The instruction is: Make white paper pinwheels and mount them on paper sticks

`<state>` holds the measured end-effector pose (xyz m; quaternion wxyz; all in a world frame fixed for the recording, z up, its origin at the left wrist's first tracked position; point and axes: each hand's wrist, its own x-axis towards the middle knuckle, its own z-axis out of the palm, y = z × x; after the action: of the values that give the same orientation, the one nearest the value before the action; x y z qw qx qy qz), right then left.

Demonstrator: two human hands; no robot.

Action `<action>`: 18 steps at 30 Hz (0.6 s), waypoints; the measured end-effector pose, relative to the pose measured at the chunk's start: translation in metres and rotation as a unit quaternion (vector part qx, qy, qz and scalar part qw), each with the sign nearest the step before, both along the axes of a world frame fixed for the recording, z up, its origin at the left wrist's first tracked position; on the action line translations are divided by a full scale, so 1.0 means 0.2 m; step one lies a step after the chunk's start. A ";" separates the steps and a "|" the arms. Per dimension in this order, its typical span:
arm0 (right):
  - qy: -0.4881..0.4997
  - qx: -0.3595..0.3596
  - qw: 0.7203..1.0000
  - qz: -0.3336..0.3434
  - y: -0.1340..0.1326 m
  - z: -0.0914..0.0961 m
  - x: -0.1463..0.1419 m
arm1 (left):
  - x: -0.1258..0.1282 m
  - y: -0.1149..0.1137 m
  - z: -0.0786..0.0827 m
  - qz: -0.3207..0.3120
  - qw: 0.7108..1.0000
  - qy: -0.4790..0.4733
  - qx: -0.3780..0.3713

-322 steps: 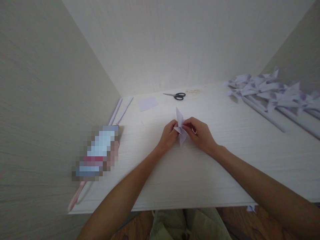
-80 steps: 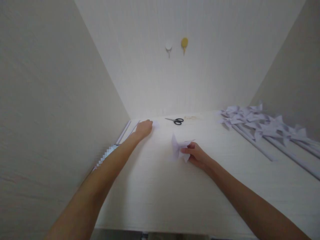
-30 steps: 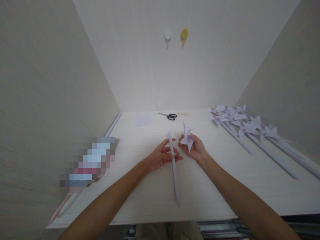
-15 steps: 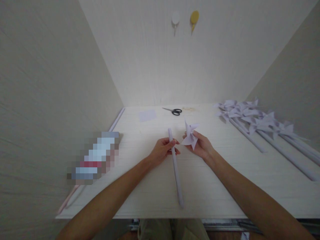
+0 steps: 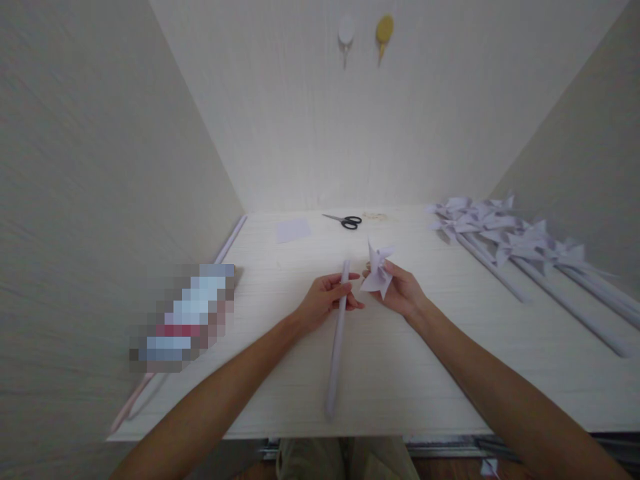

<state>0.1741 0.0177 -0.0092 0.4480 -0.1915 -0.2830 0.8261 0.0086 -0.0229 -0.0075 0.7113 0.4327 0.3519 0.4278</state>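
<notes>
My left hand (image 5: 330, 297) pinches a rolled paper stick (image 5: 337, 353) near its top end. The stick's lower end points toward the table's front edge, leaning a little left. In my right hand (image 5: 401, 290) is a white paper pinwheel (image 5: 379, 272), gripped by its middle with the pointed blades spread out. Pinwheel and stick are close together but apart. Part of the right fingers is hidden behind the blades.
Black-handled scissors (image 5: 347, 221) and a square of paper (image 5: 293, 231) lie toward the back wall. Several finished pinwheels (image 5: 523, 243) on paper sticks are piled at the right. A blurred-out object (image 5: 187, 320) lies along the left wall, near another paper roll (image 5: 231, 239).
The stick in my left hand has swung, its lower end moving left and its top slightly right. My right hand still holds the pinwheel in nearly the same spot.
</notes>
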 end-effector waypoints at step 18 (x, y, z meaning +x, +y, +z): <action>-0.014 -0.003 1.000 -0.001 -0.01 0.02 -0.01 | 0.02 0.01 0.02 0.038 0.996 0.053 0.058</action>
<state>0.1713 0.0152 -0.0051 0.4445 -0.2045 -0.2865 0.8237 0.0128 -0.0216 -0.0037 0.6486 0.4819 0.3799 0.4504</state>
